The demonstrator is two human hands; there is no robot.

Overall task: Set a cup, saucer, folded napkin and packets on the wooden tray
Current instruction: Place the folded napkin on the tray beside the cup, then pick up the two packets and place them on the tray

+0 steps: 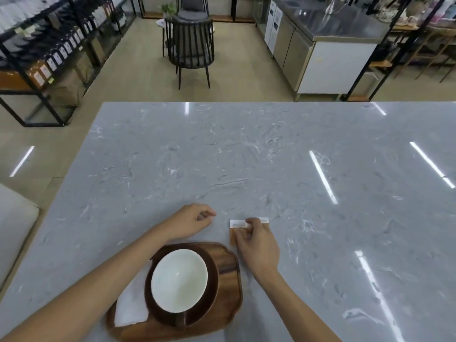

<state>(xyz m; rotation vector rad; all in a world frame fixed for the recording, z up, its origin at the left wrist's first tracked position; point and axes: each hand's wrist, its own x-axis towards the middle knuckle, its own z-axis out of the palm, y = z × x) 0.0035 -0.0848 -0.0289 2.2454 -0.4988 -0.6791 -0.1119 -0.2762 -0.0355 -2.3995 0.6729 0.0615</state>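
A wooden tray (pixel 228 280) lies at the near edge of the grey marble table. On it stands a white cup (pixel 179 280) on a dark brown saucer (pixel 212 275), with a folded white napkin (pixel 130 307) at the tray's left side. Just beyond the tray's right corner, orange-and-white packets (pixel 237 229) lie on the table. My right hand (pixel 256 243) rests on them, fingers pinching at them. My left hand (pixel 192 220) hovers loosely curled left of the packets, holding nothing.
The marble table (pixel 271 156) stretches far ahead and to the right. Beyond its far edge stand a dark chair (pixel 188 45), black shelves (pixel 49 58) at the left and a steel counter (pixel 320 45) at the right. A pale cushion (pixel 14 225) sits at the left.
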